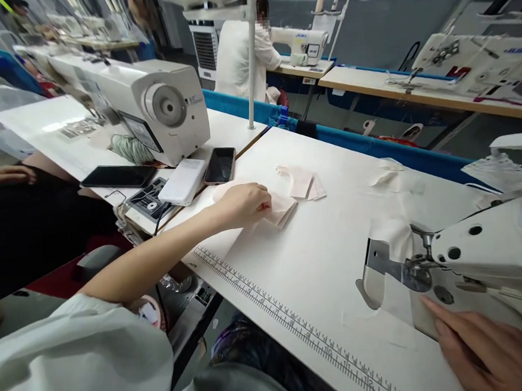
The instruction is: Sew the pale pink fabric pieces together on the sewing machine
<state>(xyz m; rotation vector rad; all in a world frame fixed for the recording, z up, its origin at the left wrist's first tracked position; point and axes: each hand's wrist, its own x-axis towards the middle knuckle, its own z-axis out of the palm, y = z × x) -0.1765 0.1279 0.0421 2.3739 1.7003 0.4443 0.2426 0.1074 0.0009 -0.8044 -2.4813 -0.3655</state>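
My left hand (246,205) reaches across the white sewing table, fingers curled down and closed at the edge of a stack of pale pink fabric pieces (281,209); its fingertips are partly hidden. Just beyond that stack lie smaller pale pink pieces (302,182). At the lower right, my right hand (490,346) rests near the sewing machine's (492,239) presser foot, fingers stretched out and holding nothing visible. A white fabric piece (392,237) drapes over the metal plate left of the needle area.
A printed ruler (292,324) runs along the table's front edge. To the left are two phones (220,165), a white power bank (182,182) and another sewing machine (160,107). A person sits beside it; another in white (238,60) sits ahead. A thread-stand pole (252,59) rises behind.
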